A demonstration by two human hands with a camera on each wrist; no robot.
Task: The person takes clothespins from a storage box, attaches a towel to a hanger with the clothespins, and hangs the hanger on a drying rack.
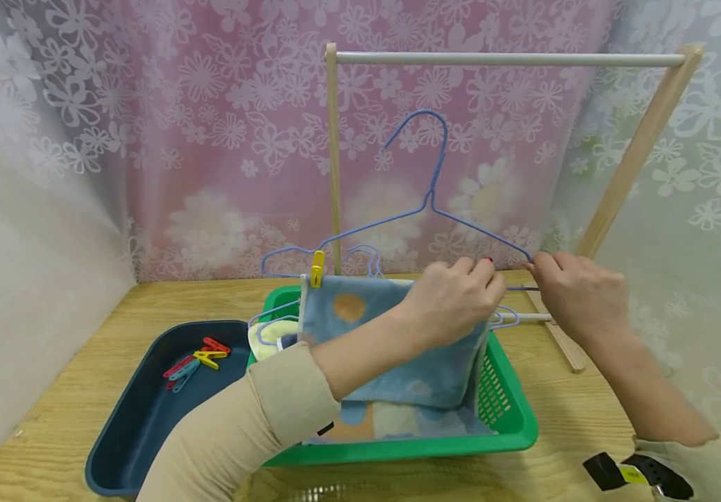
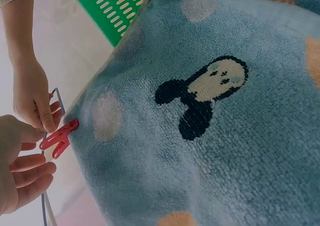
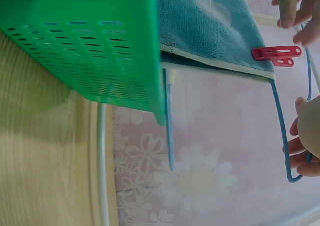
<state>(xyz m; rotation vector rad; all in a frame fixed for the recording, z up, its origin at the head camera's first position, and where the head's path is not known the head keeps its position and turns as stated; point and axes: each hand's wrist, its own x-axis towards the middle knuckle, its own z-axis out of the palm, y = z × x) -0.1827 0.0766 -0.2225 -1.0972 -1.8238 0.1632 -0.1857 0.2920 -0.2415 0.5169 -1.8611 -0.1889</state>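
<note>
A blue wire hanger (image 1: 376,223) stands upright above the green basket. My right hand (image 1: 580,296) grips its right end, with the fingers curled round the wire (image 3: 291,156). Over the hanger's lower bar hangs a blue towel (image 1: 348,362) with pale and orange spots and an embroidered figure. A yellow clothespin (image 1: 317,269) fastens the towel's left corner. At the other corner a red clothespin (image 2: 60,137) bites the towel. Beside it is my left hand (image 2: 22,166), thumb and fingers spread apart; in the head view this hand (image 1: 451,303) hides the red clothespin.
The green basket (image 1: 398,452) holds more cloths and several hangers. To its left a dark blue tray (image 1: 147,411) contains red, yellow and blue clothespins (image 1: 185,369). Behind stands a wooden rack with a white rail (image 1: 511,59). Patterned curtains enclose the wooden table (image 1: 53,411).
</note>
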